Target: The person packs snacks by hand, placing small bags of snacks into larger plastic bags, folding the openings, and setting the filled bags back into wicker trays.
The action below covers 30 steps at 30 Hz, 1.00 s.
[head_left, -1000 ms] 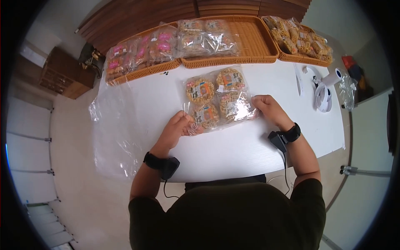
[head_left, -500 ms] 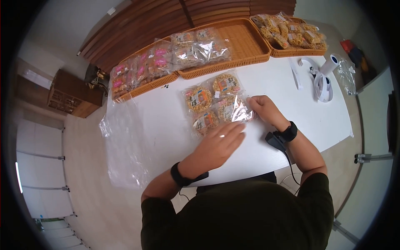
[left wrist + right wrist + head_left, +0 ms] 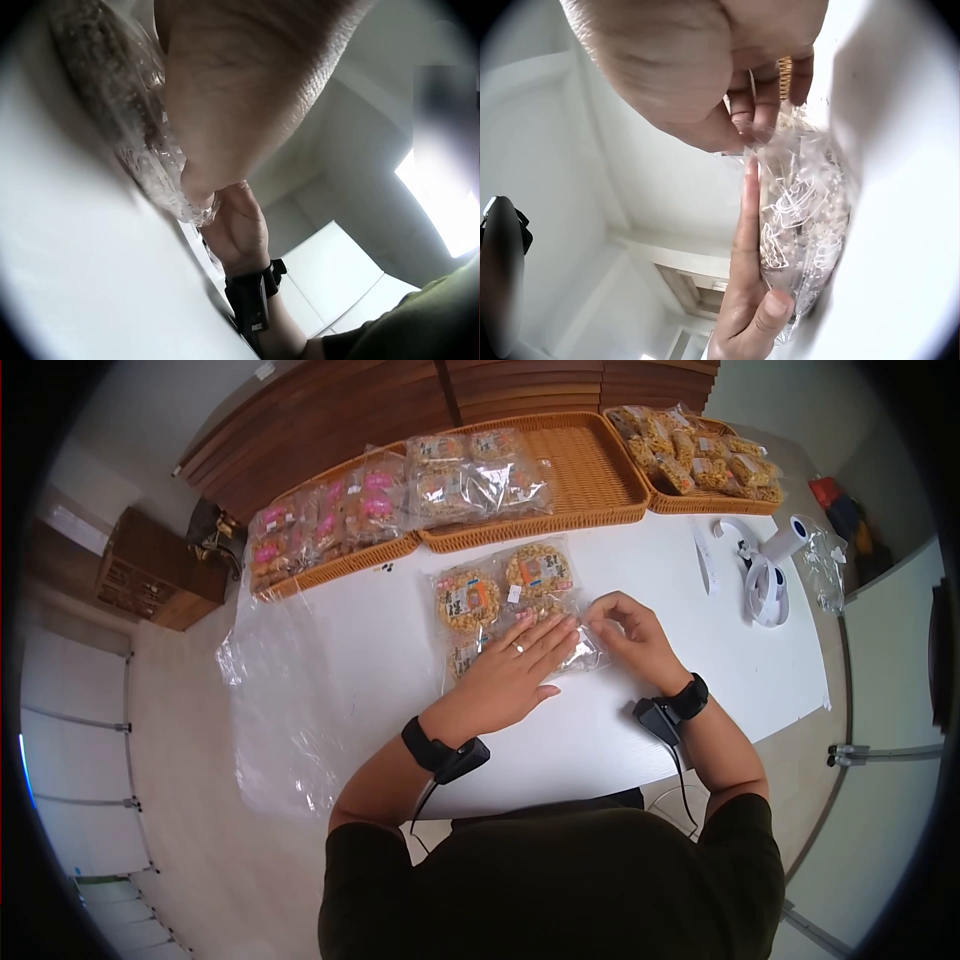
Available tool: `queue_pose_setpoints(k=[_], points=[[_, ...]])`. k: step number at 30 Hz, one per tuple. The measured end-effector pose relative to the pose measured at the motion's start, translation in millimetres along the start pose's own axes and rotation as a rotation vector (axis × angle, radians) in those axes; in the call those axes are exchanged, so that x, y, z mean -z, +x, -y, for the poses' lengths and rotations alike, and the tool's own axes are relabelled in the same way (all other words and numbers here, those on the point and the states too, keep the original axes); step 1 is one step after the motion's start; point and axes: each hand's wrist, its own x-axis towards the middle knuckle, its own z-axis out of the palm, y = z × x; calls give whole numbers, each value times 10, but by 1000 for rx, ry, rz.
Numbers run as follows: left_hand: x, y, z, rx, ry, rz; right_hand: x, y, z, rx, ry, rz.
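Observation:
A clear plastic bag of round grain cakes [image 3: 468,600] lies on the white table [image 3: 390,650], several cakes showing through the film with printed labels and a small white sticker. My left hand [image 3: 508,678], a ring on one finger, rests flat across the near cakes with its fingers straight, hiding part of them. At the bag's right edge, my right hand [image 3: 637,647] pinches the loose film between thumb and fingertips. The right wrist view shows this gathered plastic [image 3: 761,135] right by the left fingertips.
Wicker trays line the back: one with pink-labelled packs [image 3: 330,525], a middle tray [image 3: 590,470] partly filled with bagged cakes, and a right one of small snack packs [image 3: 700,455]. Label rolls [image 3: 768,595] lie at right. Clear plastic sheeting [image 3: 285,700] hangs over the left edge.
My left hand has let go of the bag's left corner, moved right and settled flat on top of it. The right hand stays at the right edge, its fingers shifted on the film.

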Motion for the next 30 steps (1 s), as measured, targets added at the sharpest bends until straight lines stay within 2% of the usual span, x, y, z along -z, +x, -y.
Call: queue_pose_setpoints(k=[2, 4, 5, 7, 9, 11, 12, 14, 16, 18, 19, 21, 22, 24, 28, 30], points=[[-10, 1, 14, -14, -12, 7, -29, 9, -5, 13, 78, -29], [-18, -8, 24, -9, -49, -15, -60, 32, -34, -44, 80, -449], [-19, -18, 30, -14, -76, -32, -76, 35, -8, -48, 74, -433], [-13, -29, 45, -15, -110, -55, -109, 21, 152, 376, -548, -533], [-24, -43, 67, -21, -142, -69, -216, -59, 343, 417, -621, -206], [-31, -60, 118, -61, -127, -45, -376, -72, 319, 249, -525, 20], [-57, -55, 140, -44, -172, -46, -399, -73, 294, 248, -519, 19], [-55, -49, 220, -41, -221, -16, -424, -56, 258, 315, -726, 132], [-34, -35, 310, -31, -264, 4, -425, -63, 244, 292, -726, 161], [-33, -38, 397, -17, -525, 13, -412, -58, 236, 275, -727, 194], [-45, -60, 413, -11, -520, 9, -406, -59, 230, 295, -790, 203], [-85, -101, 422, 116, -601, -145, -415, -65, 236, 315, -853, 212], [-104, -113, 416, 117, -600, -147, -415, -73, 242, 312, -882, 221], [-126, -123, 406, 190, -118, -178, -406, -79, 256, 308, -915, 229], [-125, -161, 462, 266, -40, -266, -394, -90, 255, 314, -927, 234], [-103, -165, 520, 403, 98, -252, -385, -96, 241, 321, -938, 221]])
